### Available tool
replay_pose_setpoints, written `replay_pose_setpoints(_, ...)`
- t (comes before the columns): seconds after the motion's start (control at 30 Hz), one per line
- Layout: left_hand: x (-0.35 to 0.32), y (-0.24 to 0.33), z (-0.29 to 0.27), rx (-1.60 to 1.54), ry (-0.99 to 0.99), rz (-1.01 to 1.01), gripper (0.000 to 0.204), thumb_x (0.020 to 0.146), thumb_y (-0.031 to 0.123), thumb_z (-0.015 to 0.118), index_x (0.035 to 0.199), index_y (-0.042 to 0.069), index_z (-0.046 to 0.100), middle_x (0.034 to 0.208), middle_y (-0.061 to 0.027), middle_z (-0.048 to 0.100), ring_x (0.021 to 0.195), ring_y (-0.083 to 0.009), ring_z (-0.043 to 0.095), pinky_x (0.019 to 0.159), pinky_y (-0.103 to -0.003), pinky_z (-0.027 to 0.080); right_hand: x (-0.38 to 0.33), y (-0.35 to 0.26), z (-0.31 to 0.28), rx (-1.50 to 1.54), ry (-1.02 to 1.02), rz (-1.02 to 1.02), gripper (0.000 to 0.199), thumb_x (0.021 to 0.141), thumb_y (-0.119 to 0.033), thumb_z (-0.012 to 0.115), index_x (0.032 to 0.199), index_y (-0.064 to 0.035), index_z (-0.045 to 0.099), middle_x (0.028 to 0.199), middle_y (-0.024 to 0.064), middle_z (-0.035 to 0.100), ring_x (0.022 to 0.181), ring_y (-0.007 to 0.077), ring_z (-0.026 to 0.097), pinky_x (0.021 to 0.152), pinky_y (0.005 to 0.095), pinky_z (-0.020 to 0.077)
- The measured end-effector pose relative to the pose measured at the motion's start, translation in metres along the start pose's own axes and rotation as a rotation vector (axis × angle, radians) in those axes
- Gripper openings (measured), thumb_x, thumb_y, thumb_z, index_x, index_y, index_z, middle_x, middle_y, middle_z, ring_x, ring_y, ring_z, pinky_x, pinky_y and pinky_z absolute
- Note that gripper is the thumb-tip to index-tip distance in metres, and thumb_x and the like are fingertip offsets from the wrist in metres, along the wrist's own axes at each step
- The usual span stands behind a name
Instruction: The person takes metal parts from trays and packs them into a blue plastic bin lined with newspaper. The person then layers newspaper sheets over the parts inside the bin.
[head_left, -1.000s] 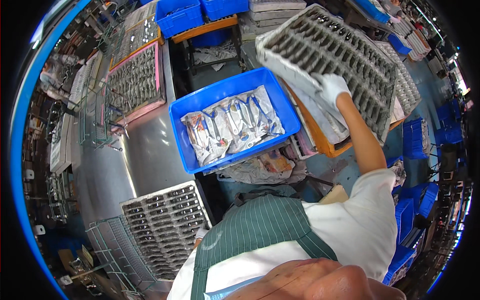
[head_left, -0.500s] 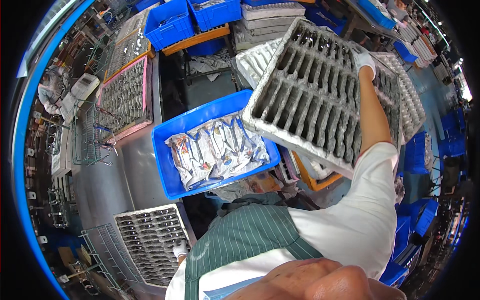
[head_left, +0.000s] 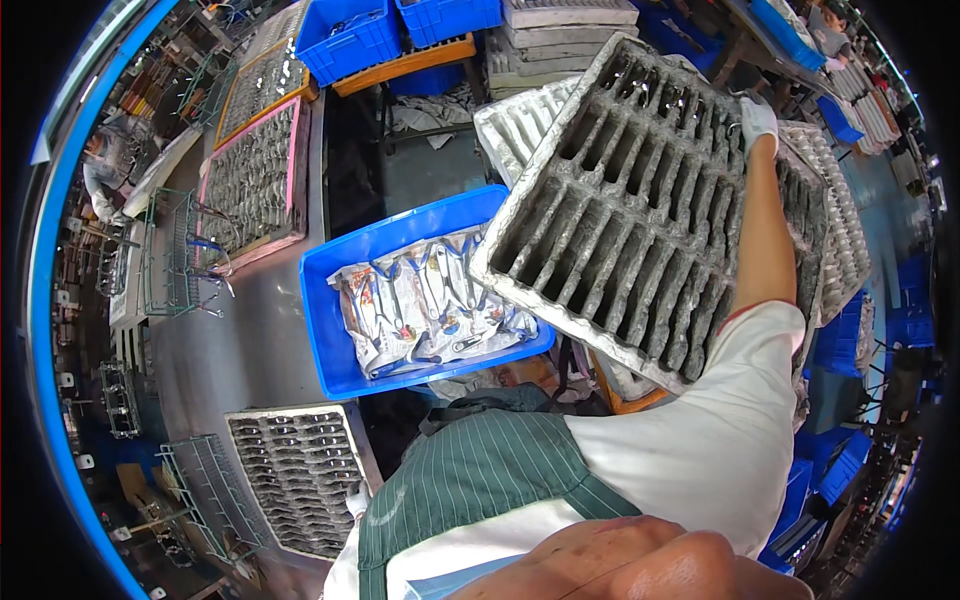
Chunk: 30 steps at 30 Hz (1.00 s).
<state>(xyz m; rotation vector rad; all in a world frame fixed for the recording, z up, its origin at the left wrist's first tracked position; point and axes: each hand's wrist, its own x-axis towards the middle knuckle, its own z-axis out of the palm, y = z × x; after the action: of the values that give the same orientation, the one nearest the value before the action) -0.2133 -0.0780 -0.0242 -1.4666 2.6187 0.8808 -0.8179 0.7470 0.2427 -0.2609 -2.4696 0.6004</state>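
Note:
At the right, a large grey-white slotted tray (head_left: 600,215) lies tilted over other trays, its near left corner overhanging the blue bin. My right hand (head_left: 759,122), in a white glove, is closed on the tray's far right corner; its fingertips are partly hidden. The tray's slots look mostly empty, with a few shiny metal pieces at the far end. My left hand (head_left: 358,500), also gloved, is at the right rim of a smaller slotted tray (head_left: 290,480) holding rows of shiny metal pieces. My apron and sleeve hide most of that hand.
A blue bin (head_left: 312,300) lined with printed paper holds several blue-and-silver tools. On the metal bench (head_left: 260,345) are a pink-edged filled tray (head_left: 250,185) and green wire racks (head_left: 175,260). More blue bins (head_left: 348,45) and stacked trays (head_left: 560,45) stand beyond. Someone works at far left.
My right hand has shifted right to the tray's corner, and the tray's near edge has come slightly closer to me. Less of my left hand shows, at the same rim.

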Motion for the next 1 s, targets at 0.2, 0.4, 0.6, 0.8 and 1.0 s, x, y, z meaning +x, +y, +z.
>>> replay_pose_setpoints(0.2,0.003,0.041,-0.011,0.023,-0.099,0.302,0.026,0.082,0.019,0.056,0.097,-0.001,0.061,0.093,-0.0152,0.064,0.084,-0.0252,0.059,0.077,-0.033,0.044,-0.051,-0.073,-0.032,0.912,-0.327,0.261,0.032,0.090,-0.023,0.050,0.115,-0.0039,0.051,0.083,0.0046,0.058,0.053,0.0037,0.040,0.046,0.0171,0.0312)
replay_pose_setpoints(0.4,-0.015,0.270,-0.014,-0.391,-0.239,0.192,0.025,0.086,0.016,0.052,0.098,-0.003,0.060,0.089,-0.0110,0.062,0.084,-0.0175,0.058,0.072,-0.028,0.045,-0.078,-0.122,-0.040,1.195,-0.518,0.313,0.032,0.091,-0.019,0.049,0.117,0.0001,0.047,0.085,0.0027,0.054,0.049,0.0003,0.030,0.043,0.0154,0.0249)
replay_pose_setpoints(0.6,-0.071,0.438,-0.018,-0.691,-0.648,0.547,0.024,0.089,0.017,0.048,0.101,0.000,0.060,0.096,-0.0065,0.060,0.087,-0.0125,0.057,0.070,-0.024,0.045,-0.103,-0.175,-0.031,1.464,-0.714,0.283,0.027,0.095,-0.016,0.039,0.107,0.0065,0.049,0.062,-0.0042,0.037,0.048,0.0008,0.027,0.045,0.0168,0.0228)
replay_pose_setpoints(0.8,-0.097,0.469,-0.023,-0.721,-0.849,0.589,0.023,0.089,0.017,0.049,0.101,0.001,0.060,0.098,-0.0048,0.060,0.087,-0.0108,0.055,0.071,-0.023,0.043,-0.121,-0.210,-0.040,1.447,-0.722,0.341,0.029,0.095,-0.019,0.035,0.095,0.0050,0.051,0.058,-0.0056,0.033,0.047,0.0018,0.027,0.044,0.0178,0.0221)
replay_pose_setpoints(1.0,-0.096,0.463,-0.024,-0.721,-0.834,0.560,0.023,0.089,0.018,0.049,0.101,0.002,0.060,0.097,-0.0046,0.061,0.086,-0.0099,0.054,0.070,-0.023,0.043,-0.119,-0.194,-0.033,1.580,-0.993,0.143,0.036,0.095,-0.017,0.036,0.121,0.0086,0.041,0.062,-0.0081,0.040,0.045,-0.0026,0.027,0.046,0.0152,0.0224)
